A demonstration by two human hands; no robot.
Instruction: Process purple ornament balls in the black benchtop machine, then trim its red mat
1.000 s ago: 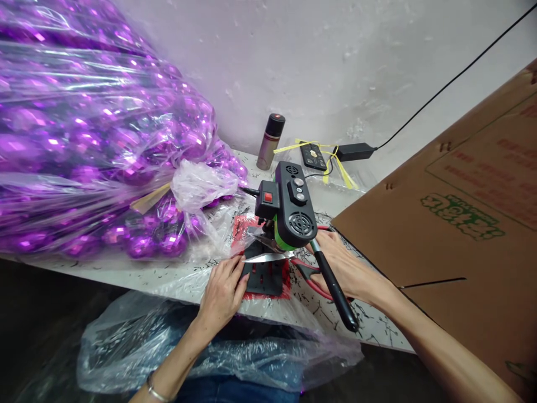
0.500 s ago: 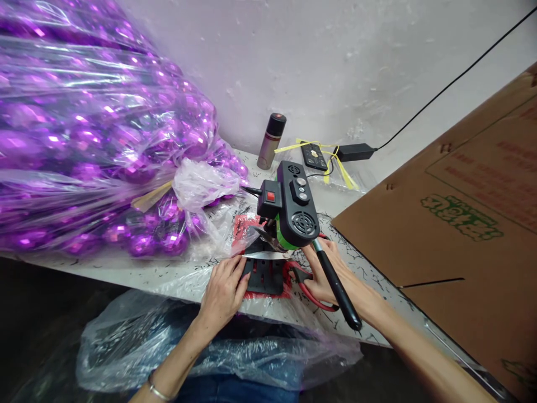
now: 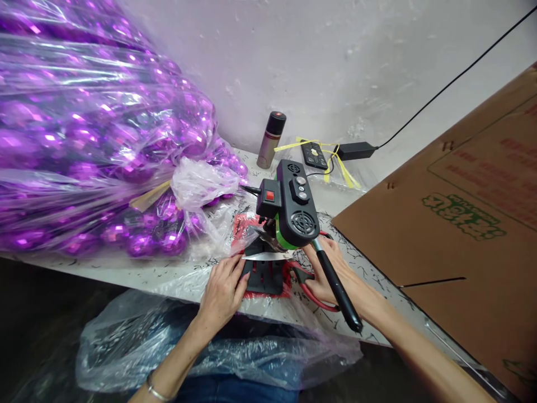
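Observation:
My right hand [image 3: 325,271] is closed around the red-and-black handles of a pair of scissors [image 3: 312,294], partly behind a black lever. The silver scissor blades [image 3: 268,256] point left across a slotted black base plate [image 3: 268,280]. At the plate's left edge lies my left hand [image 3: 224,282], fingers stretched and thumb apart, close to the blade tips. Above the plate stands a small black machine [image 3: 297,204] with a red switch and a long lever handle [image 3: 339,291]. Its head hides part of the plate and of my right fingers.
A big clear bag of shiny purple balls [image 3: 96,134] fills the left. Behind the machine stand a spray can [image 3: 271,140] and a black power adapter [image 3: 356,151]. A cardboard box [image 3: 457,224] blocks the right. Clear plastic [image 3: 138,341] hangs over the front edge.

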